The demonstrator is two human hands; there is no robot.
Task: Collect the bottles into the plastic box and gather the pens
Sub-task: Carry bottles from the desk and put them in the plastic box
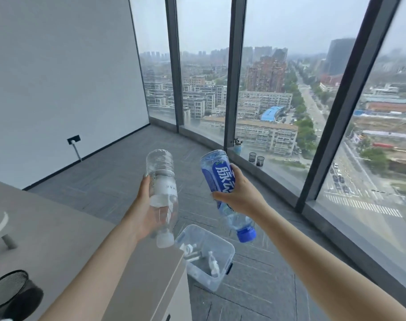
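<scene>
- Clear bottle [161, 179] is upside down in mid-air, white cap pointing down, wrapped in the left hand's [146, 212] curled fingers.
- Blue-labelled bottle [223, 188] is tilted cap-down too, blue cap lowest, gripped round the middle by the right hand [240, 193].
- Both bottles hang above the clear plastic box [206, 258] on the carpeted floor [118, 181], just beside the surface's [58, 230] corner.
- White spray bottles [211, 260] are lying inside that box.
- Black mesh pen holder [11, 290] sits on the surface, lower left.
- Two dark mesh cups [256, 159] stand on the window ledge [278, 174].
</scene>
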